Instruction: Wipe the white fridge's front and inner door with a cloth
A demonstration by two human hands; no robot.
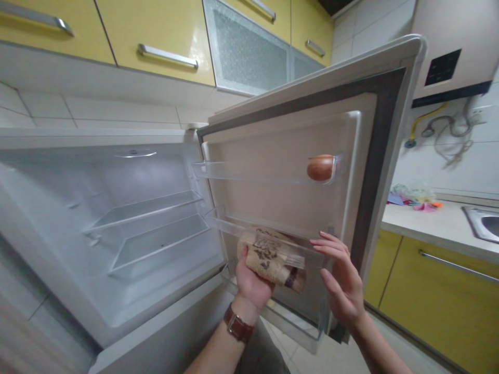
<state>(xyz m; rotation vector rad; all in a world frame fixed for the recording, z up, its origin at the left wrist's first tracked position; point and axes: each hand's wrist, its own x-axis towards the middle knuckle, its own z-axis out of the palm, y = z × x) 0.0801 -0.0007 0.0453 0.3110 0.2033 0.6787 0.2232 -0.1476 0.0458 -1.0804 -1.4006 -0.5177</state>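
My left hand (253, 280), with a brown watch on its wrist, grips the lower left side of a beige bag of grain-like food (268, 254) with dark print. The bag lies tilted at the clear middle door shelf (230, 225) of the fridge. Its upper part shows through the shelf's front wall; I cannot tell whether it rests in the shelf. My right hand (345, 283) is open near the shelf's right end, fingers apart and nothing in it. Above, a brown egg (320, 168) sits at the right end of the upper door shelf (249, 171).
The fridge door (390, 150) stands wide open to the right of the compartment with its glass shelves (156, 208). A lower door shelf (292, 324) is below my hands. Yellow cabinets (163, 31) hang above. A counter (448, 223) with plastic bags and a sink (485, 221) lies right.
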